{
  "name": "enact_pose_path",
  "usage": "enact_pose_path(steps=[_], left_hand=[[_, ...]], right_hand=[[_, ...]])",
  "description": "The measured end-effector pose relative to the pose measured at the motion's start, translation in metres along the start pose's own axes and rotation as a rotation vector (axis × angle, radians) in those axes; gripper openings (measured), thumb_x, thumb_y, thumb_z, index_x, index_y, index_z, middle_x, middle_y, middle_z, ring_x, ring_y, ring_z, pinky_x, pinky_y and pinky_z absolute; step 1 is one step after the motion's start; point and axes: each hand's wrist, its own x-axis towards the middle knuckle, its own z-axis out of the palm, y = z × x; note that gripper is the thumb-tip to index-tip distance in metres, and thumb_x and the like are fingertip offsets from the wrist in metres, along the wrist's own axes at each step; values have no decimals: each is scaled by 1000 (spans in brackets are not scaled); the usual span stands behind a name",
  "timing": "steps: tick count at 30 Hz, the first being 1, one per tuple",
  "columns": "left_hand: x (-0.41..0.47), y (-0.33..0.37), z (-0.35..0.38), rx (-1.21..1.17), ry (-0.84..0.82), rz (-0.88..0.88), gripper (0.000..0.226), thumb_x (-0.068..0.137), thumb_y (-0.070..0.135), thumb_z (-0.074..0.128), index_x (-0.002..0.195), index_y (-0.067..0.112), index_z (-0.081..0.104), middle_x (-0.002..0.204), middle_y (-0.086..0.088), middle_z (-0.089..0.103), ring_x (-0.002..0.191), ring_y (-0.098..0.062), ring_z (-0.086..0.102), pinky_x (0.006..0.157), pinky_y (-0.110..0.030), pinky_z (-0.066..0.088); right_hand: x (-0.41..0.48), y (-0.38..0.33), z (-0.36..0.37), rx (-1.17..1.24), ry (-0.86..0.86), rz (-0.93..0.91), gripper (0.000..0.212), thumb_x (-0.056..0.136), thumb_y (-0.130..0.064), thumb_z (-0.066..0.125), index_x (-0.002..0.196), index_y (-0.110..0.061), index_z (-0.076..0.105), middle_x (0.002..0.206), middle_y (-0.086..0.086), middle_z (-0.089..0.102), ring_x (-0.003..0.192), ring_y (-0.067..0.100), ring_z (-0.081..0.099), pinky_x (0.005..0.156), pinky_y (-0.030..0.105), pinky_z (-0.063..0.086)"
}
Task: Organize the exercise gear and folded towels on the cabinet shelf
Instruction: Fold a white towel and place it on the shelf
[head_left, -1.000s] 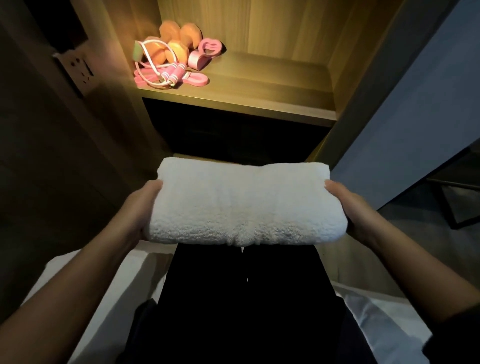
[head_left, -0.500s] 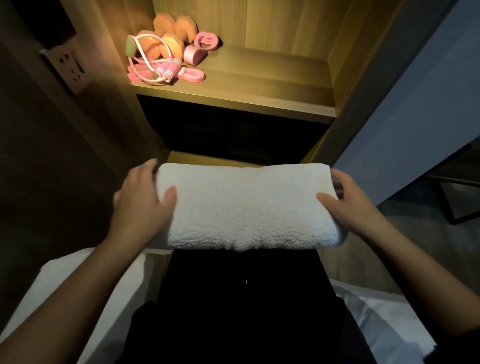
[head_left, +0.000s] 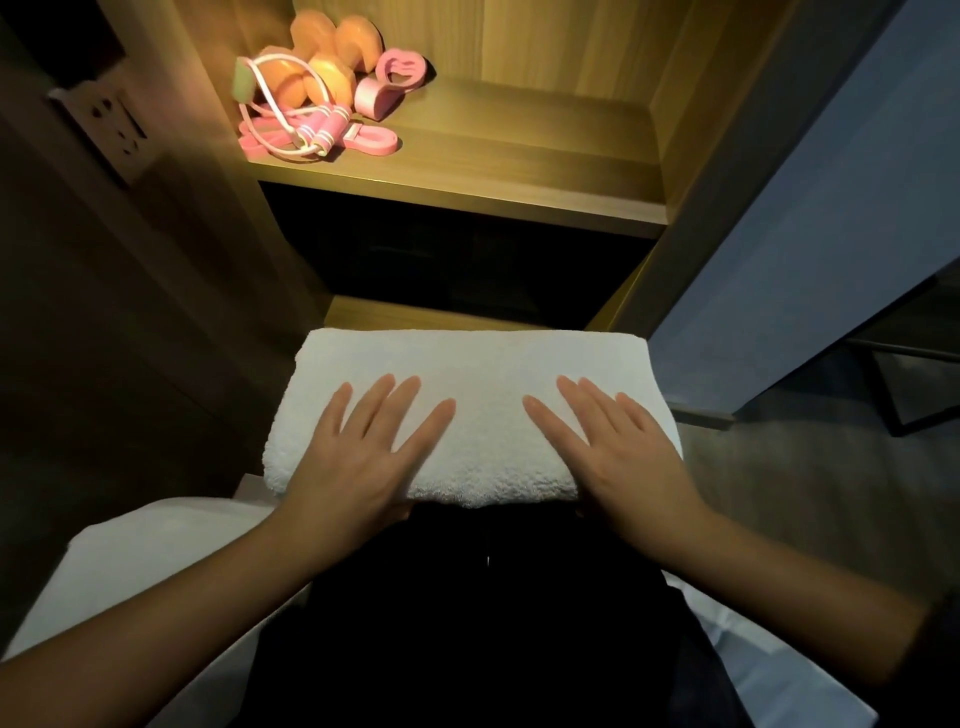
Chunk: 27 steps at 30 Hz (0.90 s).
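Shelf (head_left: 519, 171) at twelve o'clock stands lit, partly bare. The folded towel (head_left: 483, 374) rests at six o'clock, seemingly on the person's lap, being pressed flat; next it needs gripping and lifting up there. Left hand (head_left: 358, 457) and right hand (head_left: 618, 452) lie spread on it, fingers straight, clasping nothing. Exercise gear (head_left: 322, 104) huddles at eleven o'clock.

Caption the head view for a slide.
Folded white terry towel under the flat left hand and right hand, below a lit wooden shelf of pink and orange exercise gear.
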Motion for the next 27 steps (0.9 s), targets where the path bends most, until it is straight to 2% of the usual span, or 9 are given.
enact_pose_path(steps=[3, 7, 11, 15, 17, 20, 22, 24, 27], left_hand=[[8, -16, -14, -42, 147, 63, 67, 86, 39, 57, 143, 7, 42, 122, -26, 61, 104, -43, 63, 84, -52, 52], [40, -37, -43, -63, 259, 43, 69, 79, 32, 77, 136, 2, 51, 110, -22, 64, 88, -42, 63, 67, -47, 52], [31, -25, -30, -28, 351, 18, 51, 91, 35, 54, 130, 2, 59, 108, -22, 65, 93, -39, 64, 79, -48, 50], [-10, 5, -3, -105, 190, 25, 51, 99, 41, 35, 129, 10, 61, 109, -19, 67, 102, -36, 63, 89, -53, 48], [-15, 5, -8, -223, 143, -2, 51, 92, 53, 41, 125, 17, 58, 106, -9, 64, 98, -25, 56, 88, -42, 46], [11, -4, -29, -379, 242, -84, 34, 90, 46, 45, 103, 20, 64, 94, 4, 61, 84, -12, 52, 77, -21, 31], [44, -2, -42, -434, 362, -162, 33, 95, 36, 40, 105, 17, 65, 105, 2, 64, 96, -14, 55, 81, -22, 31], [75, 6, -41, -444, 345, -262, 39, 98, 31, 34, 124, 17, 60, 130, -1, 58, 123, -16, 48, 103, -34, 33], [87, 21, -13, -317, -59, -425, 53, 103, 45, 19, 152, 27, 28, 162, 3, 18, 150, -16, 9, 120, -51, 0]], right_hand=[[4, 9, -12, 48, 179, -36, 69, 83, -28, 75, 143, -10, 47, 130, 17, 60, 110, 36, 61, 85, 44, 50], [31, 30, -37, 29, 369, -3, 54, 86, -30, 68, 134, -10, 54, 117, 10, 64, 95, 34, 61, 68, 38, 43], [20, 30, -20, -19, 387, 34, 47, 91, -27, 56, 135, -9, 54, 124, 14, 60, 103, 34, 59, 76, 39, 41], [-13, 16, 1, -51, 40, -34, 61, 78, -34, 69, 133, -11, 58, 126, 18, 60, 106, 37, 61, 84, 44, 50], [-11, 22, -12, 53, -44, -56, 58, 79, -52, 62, 129, -23, 56, 125, 7, 56, 107, 27, 56, 84, 41, 48], [15, 25, -37, 271, 60, 24, 45, 91, -58, 36, 121, -31, 55, 128, -5, 51, 117, 15, 47, 95, 38, 40], [45, 16, -43, 379, 198, 106, 48, 97, -48, 32, 136, -26, 49, 144, -4, 46, 133, 14, 38, 108, 39, 32], [73, 2, -39, 441, 185, 175, 51, 101, -39, 32, 150, -23, 35, 157, -5, 31, 147, 14, 21, 118, 40, 17], [88, -13, -10, 323, -113, 238, 54, 103, -43, 23, 156, -28, 17, 164, -6, 9, 151, 17, 1, 121, 49, 1]])
